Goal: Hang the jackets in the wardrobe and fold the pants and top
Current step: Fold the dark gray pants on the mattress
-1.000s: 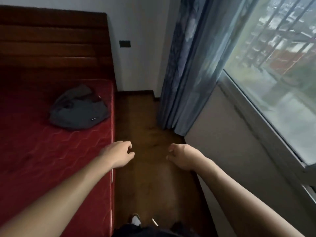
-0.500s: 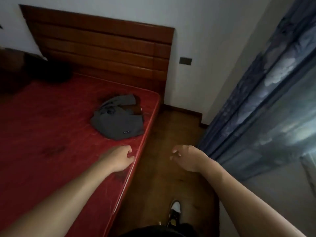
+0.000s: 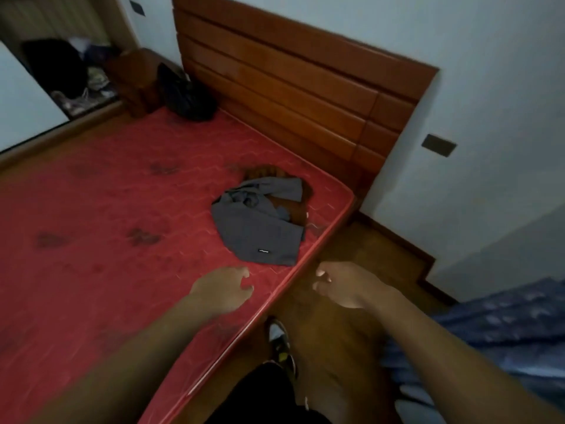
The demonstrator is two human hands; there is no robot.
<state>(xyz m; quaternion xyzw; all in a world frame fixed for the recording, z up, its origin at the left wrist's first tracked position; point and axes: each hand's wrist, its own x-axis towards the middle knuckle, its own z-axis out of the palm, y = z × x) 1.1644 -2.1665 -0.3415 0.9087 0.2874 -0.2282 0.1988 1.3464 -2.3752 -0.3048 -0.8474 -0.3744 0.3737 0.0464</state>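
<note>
Garments wait on the red mattress point(image 3: 107, 209). A black garment point(image 3: 186, 96) is bunched at the far left against the headboard point(image 3: 290, 71), and toward the right edge a crumpled grey garment point(image 3: 260, 231) lies over a brown cloth point(image 3: 292, 206). The left hand point(image 3: 223, 289) hovers above the mattress just short of the grey garment, fingers loosely curled and holding nothing. The right hand point(image 3: 345, 286) hangs past the bed edge over the floor, also loosely curled and empty.

The grey piece sits close to the mattress edge, so a one-handed pull could drag it and the brown cloth onto the floor. Grabbing the heap as it lies could also lift both pieces tangled together.

A small black tag point(image 3: 264, 251) near the grey garment's hem bears white lettering, too small to read.
</note>
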